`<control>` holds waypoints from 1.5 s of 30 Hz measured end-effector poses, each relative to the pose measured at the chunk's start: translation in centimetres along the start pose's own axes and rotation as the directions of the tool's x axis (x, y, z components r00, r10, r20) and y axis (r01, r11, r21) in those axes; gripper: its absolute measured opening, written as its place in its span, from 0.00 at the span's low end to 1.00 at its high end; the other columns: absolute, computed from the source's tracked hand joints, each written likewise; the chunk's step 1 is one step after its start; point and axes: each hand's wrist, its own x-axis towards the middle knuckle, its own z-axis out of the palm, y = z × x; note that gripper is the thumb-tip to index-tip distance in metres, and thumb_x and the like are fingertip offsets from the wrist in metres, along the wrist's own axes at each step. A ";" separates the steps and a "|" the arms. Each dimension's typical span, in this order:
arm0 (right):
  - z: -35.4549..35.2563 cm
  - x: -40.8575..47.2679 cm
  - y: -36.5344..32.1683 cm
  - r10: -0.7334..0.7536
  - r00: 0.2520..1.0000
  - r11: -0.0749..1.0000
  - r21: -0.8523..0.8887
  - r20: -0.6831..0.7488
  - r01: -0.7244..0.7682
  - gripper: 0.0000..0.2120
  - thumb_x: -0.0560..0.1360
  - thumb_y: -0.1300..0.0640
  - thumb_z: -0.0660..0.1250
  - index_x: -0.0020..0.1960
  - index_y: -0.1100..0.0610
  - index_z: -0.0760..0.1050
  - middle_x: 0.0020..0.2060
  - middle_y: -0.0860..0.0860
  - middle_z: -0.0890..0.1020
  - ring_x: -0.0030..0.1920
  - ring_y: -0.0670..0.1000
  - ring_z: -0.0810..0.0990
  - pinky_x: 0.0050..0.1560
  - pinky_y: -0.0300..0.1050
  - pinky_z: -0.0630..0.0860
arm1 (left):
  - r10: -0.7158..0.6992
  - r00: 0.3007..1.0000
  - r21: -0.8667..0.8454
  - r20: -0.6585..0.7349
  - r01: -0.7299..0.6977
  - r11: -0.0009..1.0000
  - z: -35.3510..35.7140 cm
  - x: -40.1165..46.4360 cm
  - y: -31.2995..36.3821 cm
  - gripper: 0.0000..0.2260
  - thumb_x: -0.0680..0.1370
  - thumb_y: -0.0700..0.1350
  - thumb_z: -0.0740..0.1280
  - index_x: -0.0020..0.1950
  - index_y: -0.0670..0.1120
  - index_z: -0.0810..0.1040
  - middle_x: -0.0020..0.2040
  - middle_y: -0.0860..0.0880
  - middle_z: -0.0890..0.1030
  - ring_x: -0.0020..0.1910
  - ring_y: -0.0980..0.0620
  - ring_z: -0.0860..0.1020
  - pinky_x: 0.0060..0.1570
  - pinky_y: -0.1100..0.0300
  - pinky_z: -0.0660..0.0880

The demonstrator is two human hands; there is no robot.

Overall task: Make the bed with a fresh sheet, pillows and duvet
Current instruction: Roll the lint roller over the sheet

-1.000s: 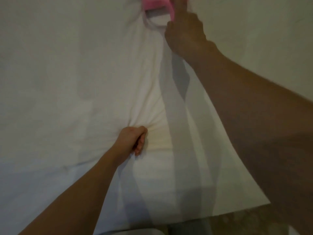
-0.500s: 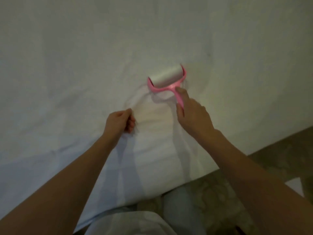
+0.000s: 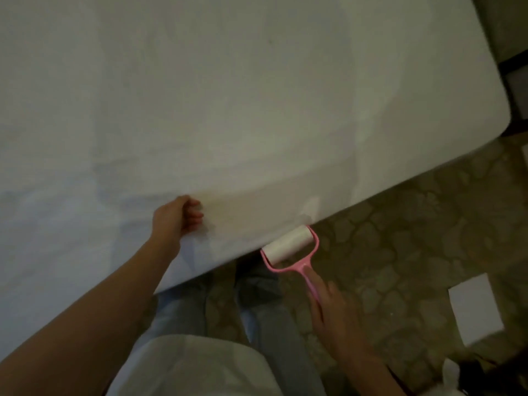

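One white sheet (image 3: 228, 95) lies smooth, faintly creased.

Left forearm bare, reaching up from the lower left corner toward the middle. Left hand (image 3: 178, 217) at its end — fingers curled inward, knuckles up, resting against the sheet (image 3: 257, 110) at the bed's edge; whether any cloth is pinched cannot be told. Right forearm bare too, coming in from the lower right. Right hand (image 3: 333, 312) lower and nearer the body — fingers wrapped round the pink handle of a lint roller (image 3: 291, 250), forefinger laid straight along it.
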 end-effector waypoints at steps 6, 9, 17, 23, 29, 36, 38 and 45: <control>-2.6 0.7 4.2 0.035 0.998 0.998 0.045 -0.050 -0.032 0.23 0.79 0.42 0.47 0.74 0.36 0.51 0.43 0.48 0.75 0.34 0.48 0.76 0.32 0.53 0.77 | -0.092 0.996 0.050 -0.008 0.092 0.995 5.9 -1.7 -2.6 0.14 0.81 0.44 0.58 0.38 0.42 0.74 0.21 0.51 0.75 0.18 0.56 0.72 0.23 0.67 0.67; -3.7 3.7 4.9 0.018 0.998 1.000 0.026 -0.063 -0.017 0.24 0.80 0.51 0.57 0.75 0.40 0.57 0.44 0.52 0.76 0.32 0.51 0.76 0.31 0.54 0.77 | -0.052 0.998 0.004 0.025 0.052 0.999 8.6 -1.8 -2.3 0.14 0.81 0.47 0.58 0.38 0.43 0.73 0.20 0.51 0.74 0.18 0.56 0.71 0.21 0.67 0.65; -5.9 13.1 -0.5 -0.029 0.998 0.998 0.057 -0.056 0.032 0.25 0.81 0.51 0.57 0.74 0.37 0.52 0.48 0.55 0.77 0.41 0.61 0.80 0.40 0.57 0.78 | 0.124 0.990 -0.340 -0.071 -0.141 0.930 13.1 0.5 4.8 0.15 0.81 0.46 0.61 0.36 0.42 0.72 0.21 0.51 0.72 0.17 0.56 0.66 0.19 0.68 0.61; -13.2 29.6 -9.1 -0.061 0.995 0.998 -0.019 0.078 0.062 0.24 0.82 0.54 0.53 0.74 0.42 0.49 0.45 0.54 0.72 0.49 0.61 0.77 0.43 0.48 0.67 | -0.068 0.997 -0.473 0.045 0.081 0.877 15.3 5.1 10.1 0.17 0.80 0.52 0.62 0.34 0.44 0.71 0.20 0.52 0.69 0.16 0.58 0.62 0.15 0.70 0.56; -17.7 47.0 -18.3 -0.145 0.989 0.984 -0.099 0.040 0.148 0.29 0.80 0.58 0.55 0.76 0.44 0.49 0.48 0.56 0.73 0.46 0.57 0.73 0.44 0.46 0.64 | -0.231 0.964 -0.239 0.134 0.258 0.936 19.1 9.9 13.0 0.21 0.76 0.60 0.65 0.33 0.44 0.75 0.18 0.52 0.65 0.15 0.58 0.57 0.19 0.73 0.52; -19.5 60.7 -26.0 -0.294 0.955 0.951 -0.110 -0.049 0.287 0.31 0.79 0.59 0.55 0.78 0.48 0.47 0.62 0.57 0.75 0.54 0.59 0.77 0.45 0.46 0.71 | -0.243 0.970 -0.136 0.004 0.242 0.961 19.5 12.3 12.8 0.27 0.75 0.61 0.64 0.25 0.40 0.77 0.15 0.47 0.63 0.12 0.53 0.61 0.17 0.67 0.60; -20.0 62.2 -26.3 -0.341 0.937 0.936 -0.119 -0.075 0.331 0.27 0.78 0.59 0.55 0.76 0.51 0.56 0.58 0.57 0.77 0.50 0.60 0.79 0.38 0.47 0.74 | -0.217 0.976 -0.136 -0.025 0.212 0.968 19.9 12.2 12.8 0.27 0.76 0.59 0.64 0.26 0.40 0.76 0.15 0.46 0.64 0.12 0.52 0.62 0.18 0.65 0.62; -21.8 54.7 -19.7 -0.305 0.950 0.923 -0.225 0.064 0.311 0.30 0.80 0.55 0.55 0.78 0.47 0.46 0.63 0.63 0.74 0.59 0.63 0.75 0.54 0.49 0.70 | -0.135 0.989 -0.133 -0.056 0.127 0.983 20.1 10.6 13.2 0.27 0.76 0.60 0.64 0.28 0.40 0.77 0.15 0.48 0.64 0.12 0.53 0.62 0.16 0.68 0.62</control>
